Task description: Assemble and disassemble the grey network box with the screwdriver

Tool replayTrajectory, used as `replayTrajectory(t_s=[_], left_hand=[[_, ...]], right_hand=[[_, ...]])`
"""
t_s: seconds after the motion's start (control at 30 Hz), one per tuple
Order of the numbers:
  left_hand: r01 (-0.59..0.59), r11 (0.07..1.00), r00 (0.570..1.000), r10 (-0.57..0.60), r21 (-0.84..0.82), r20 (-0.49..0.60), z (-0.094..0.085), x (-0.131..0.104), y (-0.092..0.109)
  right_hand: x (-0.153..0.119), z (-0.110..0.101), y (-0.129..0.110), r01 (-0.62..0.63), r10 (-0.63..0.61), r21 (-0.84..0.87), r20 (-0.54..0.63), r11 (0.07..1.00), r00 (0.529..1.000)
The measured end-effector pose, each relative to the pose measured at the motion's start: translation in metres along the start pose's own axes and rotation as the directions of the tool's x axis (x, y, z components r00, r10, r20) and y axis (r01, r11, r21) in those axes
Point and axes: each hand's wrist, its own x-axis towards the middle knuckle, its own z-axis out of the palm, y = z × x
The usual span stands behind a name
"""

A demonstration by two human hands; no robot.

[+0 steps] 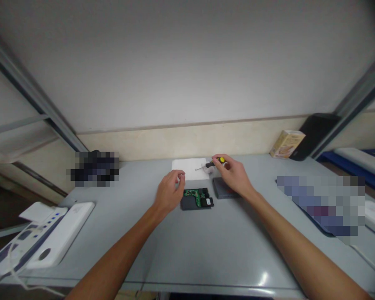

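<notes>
My right hand [235, 173] grips a small screwdriver [210, 164] with a black and yellow handle. Its thin shaft points left over a white sheet of paper [185, 166]. My left hand [168, 189] is closed, thumb and fingertips curled close together; whatever they pinch, if anything, is too small to see. Just right of it, an opened dark device [189, 203] with a green circuit board lies on the table. Partly under my right hand is a dark grey cover [219, 189]. Near the screwdriver, a small clear item on the paper is hard to make out.
On the left of the grey table [162, 258] lie a long white device [64, 235] and a white power strip [25, 241] with cables. At the back right stand a yellow box [286, 144] and a black panel [315, 135]. Blurred-out items lie at both sides.
</notes>
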Motion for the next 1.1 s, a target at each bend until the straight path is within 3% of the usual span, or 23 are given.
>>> replayTrajectory(t_s=[0.27,0.57,0.9,1.1], left_hand=[[-0.054,0.999,0.998,0.054,0.001,-0.011,0.002,0.0,-0.001],[-0.05,0.998,0.998,0.051,-0.047,0.026,0.007,0.0,-0.01],[-0.153,0.977,0.988,0.152,-0.147,-0.014,0.009,0.002,-0.012],[-0.186,0.979,0.982,0.185,-0.085,-0.027,0.007,0.001,-0.009]], right_hand=[[0.003,-0.006,-0.008,-0.038,0.051,0.199,-0.063,0.979,0.997],[0.002,-0.011,-0.015,-0.14,0.123,0.409,0.067,0.902,0.99],[0.001,-0.011,-0.019,-0.146,0.121,0.433,0.084,0.889,0.989],[0.002,-0.013,-0.022,-0.155,0.135,0.437,0.077,0.886,0.988]])
